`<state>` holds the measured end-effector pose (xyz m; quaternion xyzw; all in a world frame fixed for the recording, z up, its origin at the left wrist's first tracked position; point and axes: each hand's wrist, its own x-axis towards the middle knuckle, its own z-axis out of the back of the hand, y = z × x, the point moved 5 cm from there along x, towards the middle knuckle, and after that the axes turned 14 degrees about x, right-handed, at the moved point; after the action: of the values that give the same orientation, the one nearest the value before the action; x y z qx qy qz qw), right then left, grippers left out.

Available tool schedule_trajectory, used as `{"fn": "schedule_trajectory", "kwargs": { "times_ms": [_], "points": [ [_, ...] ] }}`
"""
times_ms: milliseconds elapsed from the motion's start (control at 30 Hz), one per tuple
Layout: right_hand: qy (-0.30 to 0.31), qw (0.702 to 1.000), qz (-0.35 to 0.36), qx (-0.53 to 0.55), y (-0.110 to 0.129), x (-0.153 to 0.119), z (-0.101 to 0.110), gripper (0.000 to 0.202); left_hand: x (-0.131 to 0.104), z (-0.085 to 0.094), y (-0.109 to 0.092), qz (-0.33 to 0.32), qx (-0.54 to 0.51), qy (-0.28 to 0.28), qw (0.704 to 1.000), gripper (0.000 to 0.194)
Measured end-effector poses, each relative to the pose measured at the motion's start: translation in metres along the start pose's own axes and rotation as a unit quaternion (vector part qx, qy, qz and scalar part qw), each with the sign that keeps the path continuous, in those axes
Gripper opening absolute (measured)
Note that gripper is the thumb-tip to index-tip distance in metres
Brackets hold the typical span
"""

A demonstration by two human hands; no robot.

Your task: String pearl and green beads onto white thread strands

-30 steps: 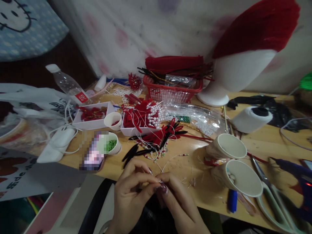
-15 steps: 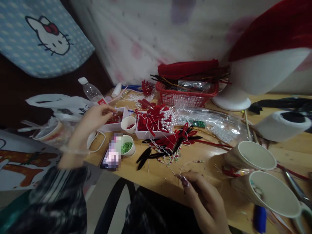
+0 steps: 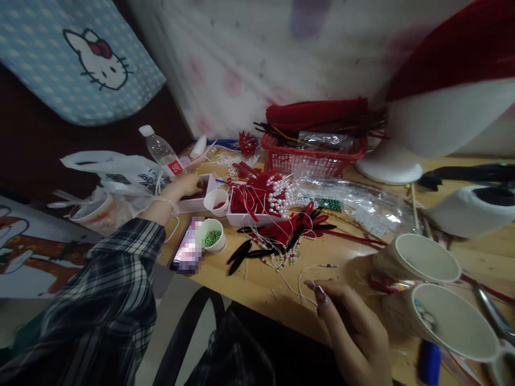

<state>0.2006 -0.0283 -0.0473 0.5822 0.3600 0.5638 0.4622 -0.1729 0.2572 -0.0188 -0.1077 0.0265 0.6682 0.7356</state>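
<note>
Above the surface (image 3: pixel 257 281), the right hand (image 3: pixel 354 324) pinches with narrowed fingers white thread (image 3: pixel 300 281) curving leftward, then round to a beaded end (image 3: pixel 329 265) pointing right. Whether the left hand (image 3: pixel 183 186), in a white box (image 3: pixel 193 206), grips anything, I cannot tell.

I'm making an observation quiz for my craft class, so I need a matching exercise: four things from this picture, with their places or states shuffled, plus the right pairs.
Column one
1. Left hand
2. Green beads
3. Right hand
4. Plastic bottle

Column two
A. In a paper cup beside the phone
B. Has a white cap and a red label
C. At the leftmost white box
D. Pinching a pale string

Right pairs: 1-C, 2-A, 3-D, 4-B
</note>
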Motion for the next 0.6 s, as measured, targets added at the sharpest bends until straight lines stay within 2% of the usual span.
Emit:
{"fn": "schedule_trajectory", "kwargs": {
  "times_ms": [133, 300, 433, 600],
  "points": [
    [0.020, 1.000, 0.003, -0.006, -0.002, -0.001, 0.002, 0.017, 0.005, -0.013, 0.001, 0.021, 0.061, 0.075, 0.995, 0.036],
    [0.050, 0.998, 0.030, -0.025, -0.002, 0.001, 0.004, 0.015, 0.004, -0.014, 0.001, 0.021, 0.088, 0.106, 0.990, 0.033],
    [0.054, 0.997, 0.038, -0.039, -0.002, 0.002, 0.005, 0.015, 0.000, -0.004, 0.005, 0.031, 0.094, 0.091, 0.991, 0.031],
    [0.056, 0.996, 0.044, -0.047, -0.003, 0.002, 0.004, 0.015, -0.009, 0.011, 0.014, 0.053, 0.079, 0.024, 0.995, 0.025]
  ]
}}
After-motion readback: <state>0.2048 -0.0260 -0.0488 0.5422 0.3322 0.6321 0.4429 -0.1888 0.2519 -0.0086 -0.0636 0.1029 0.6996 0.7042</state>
